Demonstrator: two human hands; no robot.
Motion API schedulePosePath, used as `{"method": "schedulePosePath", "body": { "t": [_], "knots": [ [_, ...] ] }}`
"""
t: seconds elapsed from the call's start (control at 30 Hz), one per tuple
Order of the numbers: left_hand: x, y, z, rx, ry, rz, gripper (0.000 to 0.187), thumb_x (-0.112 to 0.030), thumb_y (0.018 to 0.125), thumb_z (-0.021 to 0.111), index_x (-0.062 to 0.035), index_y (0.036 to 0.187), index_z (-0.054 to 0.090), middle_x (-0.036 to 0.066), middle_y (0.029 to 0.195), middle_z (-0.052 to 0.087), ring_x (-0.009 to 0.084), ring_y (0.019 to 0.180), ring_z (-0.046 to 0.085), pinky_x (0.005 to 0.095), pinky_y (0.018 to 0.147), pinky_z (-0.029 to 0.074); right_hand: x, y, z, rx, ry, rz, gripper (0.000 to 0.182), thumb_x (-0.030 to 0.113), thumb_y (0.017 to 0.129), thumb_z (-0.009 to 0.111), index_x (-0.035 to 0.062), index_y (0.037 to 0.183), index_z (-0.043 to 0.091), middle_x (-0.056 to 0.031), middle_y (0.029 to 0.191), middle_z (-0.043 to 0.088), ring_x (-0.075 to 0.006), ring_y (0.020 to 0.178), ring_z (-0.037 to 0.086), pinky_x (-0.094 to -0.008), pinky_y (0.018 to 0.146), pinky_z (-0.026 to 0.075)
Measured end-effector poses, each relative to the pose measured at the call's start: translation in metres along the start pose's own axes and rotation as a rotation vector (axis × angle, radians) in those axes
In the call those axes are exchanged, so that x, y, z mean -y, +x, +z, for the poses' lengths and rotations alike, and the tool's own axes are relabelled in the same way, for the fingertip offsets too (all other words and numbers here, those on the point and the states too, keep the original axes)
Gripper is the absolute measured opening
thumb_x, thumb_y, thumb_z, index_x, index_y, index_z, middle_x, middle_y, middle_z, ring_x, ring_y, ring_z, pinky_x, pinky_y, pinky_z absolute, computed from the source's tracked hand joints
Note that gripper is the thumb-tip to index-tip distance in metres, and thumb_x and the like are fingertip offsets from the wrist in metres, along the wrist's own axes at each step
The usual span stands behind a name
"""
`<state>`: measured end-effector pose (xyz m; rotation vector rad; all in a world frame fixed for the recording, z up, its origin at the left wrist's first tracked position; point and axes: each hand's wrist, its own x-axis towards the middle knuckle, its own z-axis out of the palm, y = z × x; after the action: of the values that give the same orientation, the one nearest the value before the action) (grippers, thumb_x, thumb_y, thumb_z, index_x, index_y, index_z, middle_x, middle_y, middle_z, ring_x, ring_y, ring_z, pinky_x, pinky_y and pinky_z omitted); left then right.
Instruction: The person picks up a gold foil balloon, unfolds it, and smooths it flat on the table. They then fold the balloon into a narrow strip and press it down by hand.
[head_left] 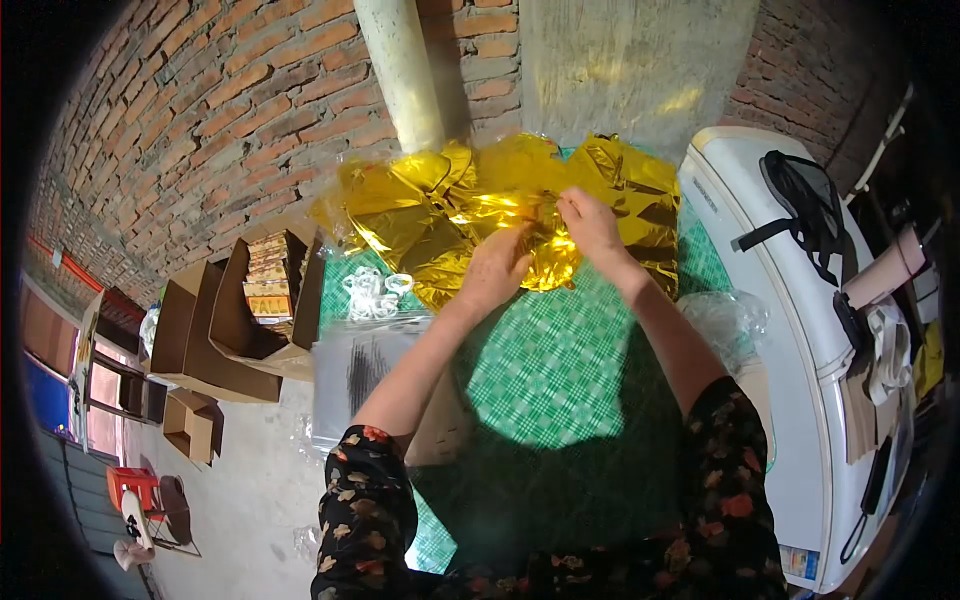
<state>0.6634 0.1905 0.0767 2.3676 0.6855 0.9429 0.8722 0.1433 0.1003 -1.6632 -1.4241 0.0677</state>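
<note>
A crinkled heap of shiny gold foil [410,225] is spread over the far side of a table with a green checked cloth [545,375]. My left hand [495,268] is at the near middle of the heap, its fingers and thumb closing around a fold of foil. Just to the right and slightly higher, my right hand [592,228] pinches another part of the foil, the fingertips pressed together. The gold material between the two hands is bunched and reflects brightly. Glare partly obscures the left fingertips.
White looped cords [375,292] and grey plastic bags [345,375] lie on the table's left. Beyond them stands a cardboard box [228,320] with printed packs. Clear plastic [725,320] lies on the right, by a white appliance [790,300] bearing black straps [800,205]. A pale pipe [402,75] rises behind.
</note>
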Motion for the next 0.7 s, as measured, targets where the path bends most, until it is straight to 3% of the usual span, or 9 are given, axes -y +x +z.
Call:
{"method": "schedulePosePath", "body": {
  "t": [0.07,0.17,0.27,0.37,0.4,0.5,0.53,0.57,0.7],
  "knots": [
    [-0.008,0.013,0.004,-0.176,-0.099,-0.101,0.060,-0.013,0.084,0.074,-0.0034,0.139,0.053,0.023,0.124,0.061,0.0401,0.117,0.057,0.0436,0.102,0.046,0.011,0.011,-0.008,-0.036,0.071,-0.028,0.026,0.031,0.099,0.057,0.0071,0.107,0.064,-0.0215,0.096,0.070,-0.0466,0.093,0.064,-0.0523,0.078,0.051],
    [0.001,0.047,0.000,-0.428,0.094,0.118,0.079,-0.021,0.081,0.082,-0.0060,0.148,0.042,0.026,0.131,0.056,0.0426,0.125,0.051,0.0438,0.104,0.046,0.038,0.019,-0.019,-0.118,0.154,-0.068,0.020,0.025,0.099,0.059,0.0080,0.109,0.065,-0.0209,0.097,0.069,-0.0455,0.092,0.065,-0.0521,0.077,0.052],
    [-0.016,0.078,-0.017,-0.541,0.279,0.109,0.072,-0.018,0.078,0.084,-0.0075,0.141,0.053,0.027,0.143,0.048,0.0443,0.133,0.043,0.0445,0.108,0.043,0.042,0.028,-0.016,-0.167,0.100,-0.226,0.016,0.018,0.096,0.063,0.0086,0.108,0.067,-0.0175,0.098,0.071,-0.0398,0.096,0.066,-0.0469,0.080,0.052],
    [0.013,0.111,-0.025,-0.460,0.340,0.282,0.055,-0.021,0.080,0.084,-0.0085,0.130,0.065,0.026,0.143,0.051,0.0425,0.133,0.046,0.0456,0.110,0.042,0.048,0.030,-0.014,-0.206,-0.197,-0.417,0.015,0.015,0.093,0.066,0.0088,0.107,0.068,-0.0115,0.107,0.070,-0.0331,0.107,0.063,-0.0433,0.089,0.049],
    [0.026,0.127,-0.021,-0.465,0.202,0.277,0.035,-0.025,0.086,0.080,-0.0065,0.115,0.074,0.022,0.125,0.066,0.0394,0.118,0.060,0.0431,0.103,0.048,0.064,0.022,-0.013,-0.409,-0.325,-0.515,0.018,0.014,0.087,0.067,0.0097,0.104,0.067,-0.0068,0.112,0.065,-0.0273,0.113,0.057,-0.0440,0.097,0.043],
    [0.002,0.139,-0.036,-0.353,0.021,-0.102,0.029,-0.030,0.092,0.071,-0.0055,0.108,0.075,0.021,0.092,0.073,0.0393,0.090,0.069,0.0439,0.085,0.054,0.063,0.004,-0.010,-0.305,-0.380,-0.887,0.024,0.016,0.082,0.068,0.0112,0.106,0.064,-0.0064,0.112,0.061,-0.0266,0.112,0.056,-0.0475,0.097,0.042],
    [0.005,0.149,-0.041,-0.382,0.055,-0.056,0.033,-0.034,0.096,0.065,-0.0048,0.106,0.076,0.021,0.084,0.073,0.0354,0.080,0.072,0.0421,0.076,0.056,0.053,-0.003,0.002,-0.215,-0.419,-0.934,0.032,0.018,0.078,0.068,0.0123,0.110,0.063,-0.0056,0.108,0.060,-0.0250,0.109,0.056,-0.0459,0.097,0.042],
    [0.010,0.155,-0.046,-0.274,-0.110,-0.204,0.032,-0.034,0.096,0.065,-0.0056,0.105,0.077,0.019,0.087,0.075,0.0313,0.085,0.074,0.0405,0.077,0.056,0.042,-0.010,0.011,-0.074,-0.481,-0.900,0.031,0.021,0.081,0.068,0.0124,0.111,0.062,-0.0060,0.112,0.060,-0.0261,0.111,0.055,-0.0500,0.097,0.041],
    [0.018,0.174,-0.050,-0.292,-0.156,-0.150,0.033,-0.035,0.095,0.068,-0.0061,0.107,0.077,0.017,0.090,0.076,0.0293,0.086,0.074,0.0382,0.080,0.055,0.020,-0.009,0.040,0.079,-0.635,-0.377,0.060,0.051,0.091,0.063,0.0135,0.138,0.055,-0.0166,0.149,0.043,-0.0426,0.136,0.039,-0.0677,0.107,0.028]
  ]
}}
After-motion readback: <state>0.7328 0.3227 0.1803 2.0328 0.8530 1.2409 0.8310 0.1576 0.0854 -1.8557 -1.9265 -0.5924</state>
